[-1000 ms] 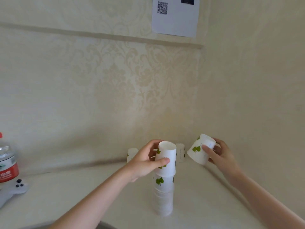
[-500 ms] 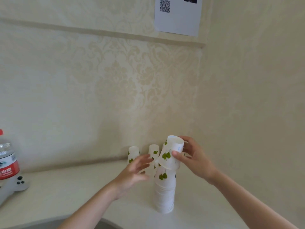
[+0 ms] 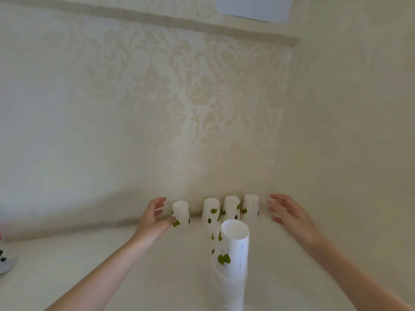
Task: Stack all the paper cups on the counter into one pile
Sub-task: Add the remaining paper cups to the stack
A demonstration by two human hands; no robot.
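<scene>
A tall pile of upside-down white paper cups [image 3: 231, 265] with green leaf prints stands on the counter near me. Behind it, several single upside-down cups line the wall: the leftmost cup [image 3: 180, 217], a second cup [image 3: 210, 213], a third cup [image 3: 231, 208] and the rightmost cup [image 3: 251, 208]. My left hand [image 3: 155, 218] is open, its thumb touching the leftmost cup and its fingers curled beside it. My right hand [image 3: 286, 213] is open and empty, just right of the rightmost cup, not touching it.
The pale counter [image 3: 67, 265] runs into a corner between two cream wallpapered walls. A white game controller [image 3: 5, 260] lies at the left edge. A sheet of paper [image 3: 254, 7] hangs high on the back wall.
My right hand has set its cup on the pile and let go. Both hands have moved back toward the row of cups at the wall; the view has tilted down.
</scene>
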